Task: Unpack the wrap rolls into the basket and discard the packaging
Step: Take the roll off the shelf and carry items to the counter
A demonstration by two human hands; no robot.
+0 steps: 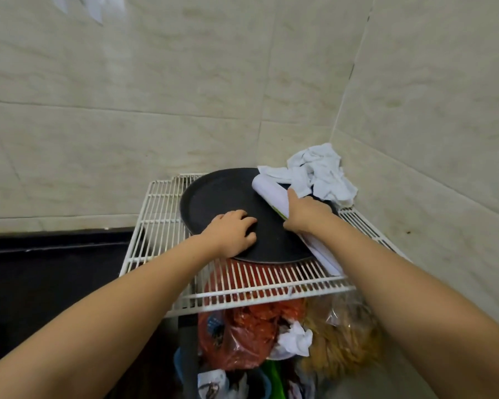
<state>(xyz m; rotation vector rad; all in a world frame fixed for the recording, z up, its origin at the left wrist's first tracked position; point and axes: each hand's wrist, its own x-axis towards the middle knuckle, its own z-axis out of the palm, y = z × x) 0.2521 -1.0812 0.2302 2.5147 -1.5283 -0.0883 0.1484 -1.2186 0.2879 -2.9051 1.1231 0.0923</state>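
White wrap roll [271,197] is gripped in my right hand [303,211] near the wire rack's [156,214] far right corner, while my left hand [231,231] presses spread on the black tray [213,194].

Both bare arms are reaching forward and down, forearms converging toward the middle. The left hand [231,233] is lying palm-down with fingers curled and knuckles up — resting flat rather than gripping. The right hand [303,210] is wrapping its fingers around something — thumb pointing forward along it, wrist slightly raised.

Pale marbled tile walls [185,82] cornering behind a white wire rack [156,226].
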